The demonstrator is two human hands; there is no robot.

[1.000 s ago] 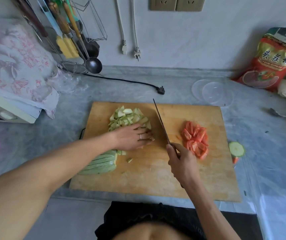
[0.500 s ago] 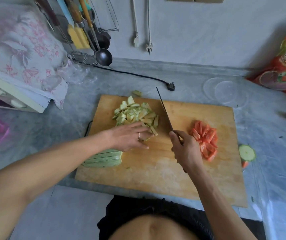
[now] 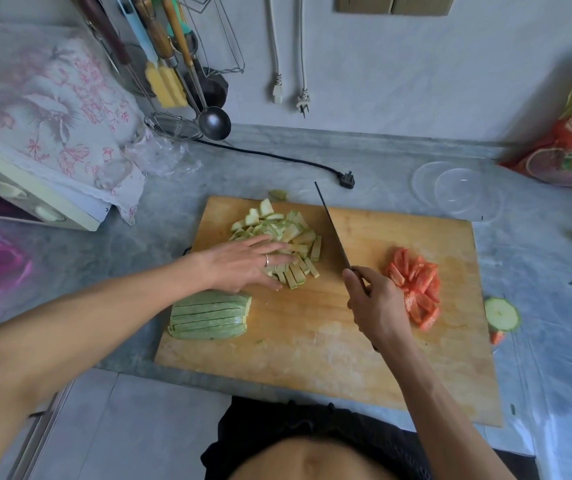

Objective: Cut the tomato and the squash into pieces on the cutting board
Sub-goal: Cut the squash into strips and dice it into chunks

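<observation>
Your left hand [image 3: 243, 265] is lying flat, fingers straight, on soft squash strips [image 3: 291, 244] at the cutting board's [image 3: 312, 341] eleven o'clock; your right hand [image 3: 378, 303] is gripping the knife [image 3: 333, 226]. Slippery-looking tomato pieces [image 3: 416, 285] are sitting at three o'clock; steady the uncut squash [image 3: 208, 315] from above.

A big flat wooden cutting board [image 3: 312, 341] holds red tomato chunks [image 3: 416, 289] at 3 o'clock. Pale green squash sticks [image 3: 291, 237] are piled at 11 o'clock. A sliced green squash half [image 3: 208, 315] lies at 9 o'clock.
</observation>
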